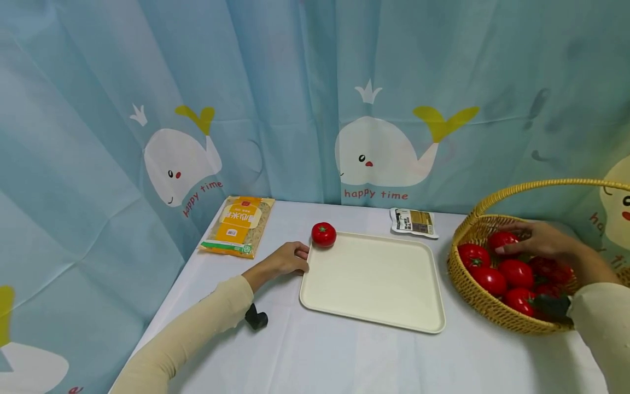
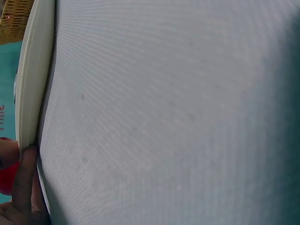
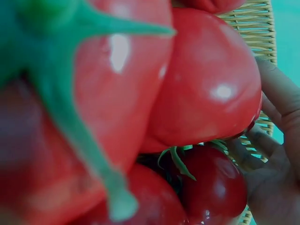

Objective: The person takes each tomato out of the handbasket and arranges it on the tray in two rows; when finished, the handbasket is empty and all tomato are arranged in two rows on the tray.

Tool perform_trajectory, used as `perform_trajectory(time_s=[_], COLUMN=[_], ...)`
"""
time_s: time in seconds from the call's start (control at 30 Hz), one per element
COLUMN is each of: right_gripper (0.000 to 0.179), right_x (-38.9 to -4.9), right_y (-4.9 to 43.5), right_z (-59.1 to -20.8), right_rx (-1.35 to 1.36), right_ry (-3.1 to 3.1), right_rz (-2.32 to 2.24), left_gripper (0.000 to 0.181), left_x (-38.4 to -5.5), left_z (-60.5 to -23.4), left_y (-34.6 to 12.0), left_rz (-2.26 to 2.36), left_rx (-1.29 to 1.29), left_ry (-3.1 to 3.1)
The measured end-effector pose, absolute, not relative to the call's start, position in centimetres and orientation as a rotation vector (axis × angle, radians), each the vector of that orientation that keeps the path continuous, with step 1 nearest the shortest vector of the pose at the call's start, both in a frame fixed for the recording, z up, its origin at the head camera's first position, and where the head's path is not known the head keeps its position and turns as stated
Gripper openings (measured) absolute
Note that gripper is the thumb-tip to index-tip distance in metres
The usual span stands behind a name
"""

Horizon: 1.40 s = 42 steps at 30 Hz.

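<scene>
My left hand (image 1: 287, 258) pinches the left edge of a cream tray (image 1: 374, 284), a lone tomato (image 1: 324, 234) at its far-left corner. In the wicker basket (image 1: 484, 312), my right hand (image 1: 546, 241) curls round another tomato (image 1: 502, 239), how firmly I cannot tell, with more tomatoes (image 1: 515, 273) crowding close and a raised handle (image 1: 541, 183) nearby. A white pouch (image 1: 414, 222) lies beyond the tray.

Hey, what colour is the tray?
The tray is plain cream, best seen in the head view.
</scene>
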State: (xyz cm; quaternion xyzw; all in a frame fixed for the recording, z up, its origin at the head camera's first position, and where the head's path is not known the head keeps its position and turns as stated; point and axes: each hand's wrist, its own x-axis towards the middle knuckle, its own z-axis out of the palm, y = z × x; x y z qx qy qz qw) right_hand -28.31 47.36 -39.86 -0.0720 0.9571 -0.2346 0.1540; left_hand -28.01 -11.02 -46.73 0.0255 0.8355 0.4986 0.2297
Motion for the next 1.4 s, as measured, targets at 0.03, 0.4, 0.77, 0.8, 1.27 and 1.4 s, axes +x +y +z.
perform_trajectory(time_s=[0.03, 0.4, 0.77, 0.8, 1.27, 1.4], right_gripper=[0.076, 0.079, 0.077, 0.076, 0.071, 0.071], right_x=[-28.34, -28.3, -28.36, -28.34, -28.29, -28.38], right_y=[47.37, 47.17, 47.2, 47.21, 46.88, 46.76], right_z=[-39.93, -39.97, -40.41, -40.46, -40.26, -40.08], right_rx=[-0.203, -0.238, -0.244, -0.244, -0.246, -0.234], right_ry=[2.75, 2.749, 2.746, 2.745, 2.769, 2.765], right_rz=[-0.655, -0.651, -0.651, -0.656, -0.654, -0.665], left_gripper=[0.051, 0.051, 0.051, 0.051, 0.051, 0.051], left_x=[-28.0, -28.05, -28.11, -28.12, -28.3, -28.34], left_z=[-46.72, -46.78, -46.89, -46.91, -47.05, -47.06], left_y=[-11.04, -11.18, -11.06, -11.07, -11.12, -11.13], left_rz=[1.372, 1.348, 1.363, 1.366, 1.355, 1.358], left_rx=[0.07, 0.089, 0.086, 0.088, 0.083, 0.084], left_ry=[2.299, 2.324, 2.307, 2.305, 2.314, 2.31])
